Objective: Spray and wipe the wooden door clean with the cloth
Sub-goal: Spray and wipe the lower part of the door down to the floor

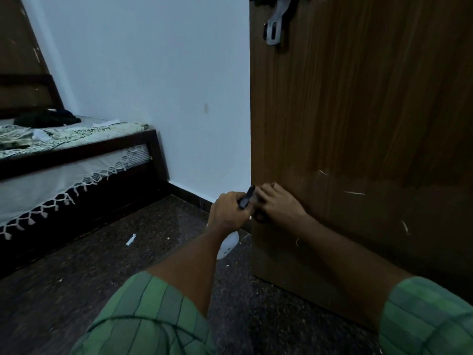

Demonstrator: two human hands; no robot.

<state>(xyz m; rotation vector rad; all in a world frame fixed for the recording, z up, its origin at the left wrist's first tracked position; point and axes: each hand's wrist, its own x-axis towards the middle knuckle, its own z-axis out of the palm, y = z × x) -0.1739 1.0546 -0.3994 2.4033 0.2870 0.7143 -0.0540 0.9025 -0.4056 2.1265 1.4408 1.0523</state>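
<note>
While the bed (76,149) lies well left of the wooden door (358,124), the left hand (229,213) grips a white spray bottle (229,245) by its dark trigger head beside the door's edge. Likely light and slippery; hold its neck. Right hand (279,204) curls at that edge; no cloth is visible.

Head view (only 1) looks down, close to door (358,124).

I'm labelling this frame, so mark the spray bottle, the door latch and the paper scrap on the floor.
spray bottle (228,245), head view, white body below the left wrist
door latch (275,26), head view, grey metal hasp
paper scrap (131,239), head view, its middle
</note>
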